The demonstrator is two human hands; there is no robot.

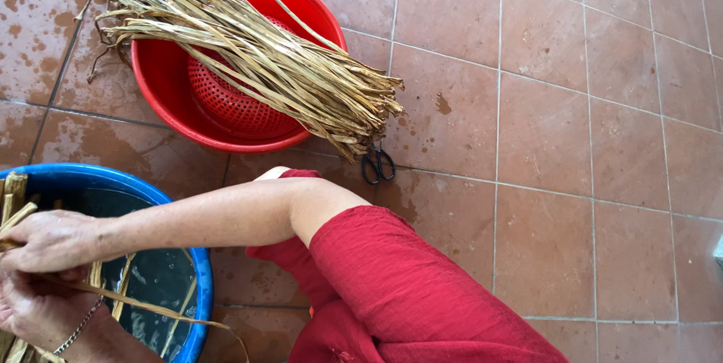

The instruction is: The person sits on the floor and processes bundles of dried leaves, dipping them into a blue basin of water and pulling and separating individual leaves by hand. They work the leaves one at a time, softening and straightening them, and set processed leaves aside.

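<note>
My right hand reaches across from the red sleeve and is closed over a bunch of wet tan leaf strips at the rim of a blue basin holding dark water. Just below it, my left hand, with a chain bracelet on the wrist, grips the same strips. A few thin strips trail from my hands across the water and over the basin's edge. The left edge of the view cuts off the rest of the bunch.
A red basin with a red colander inside stands at the upper left, and a long bundle of dried leaf strips lies across it. Black-handled scissors lie on the wet reddish tile floor beside the bundle's end.
</note>
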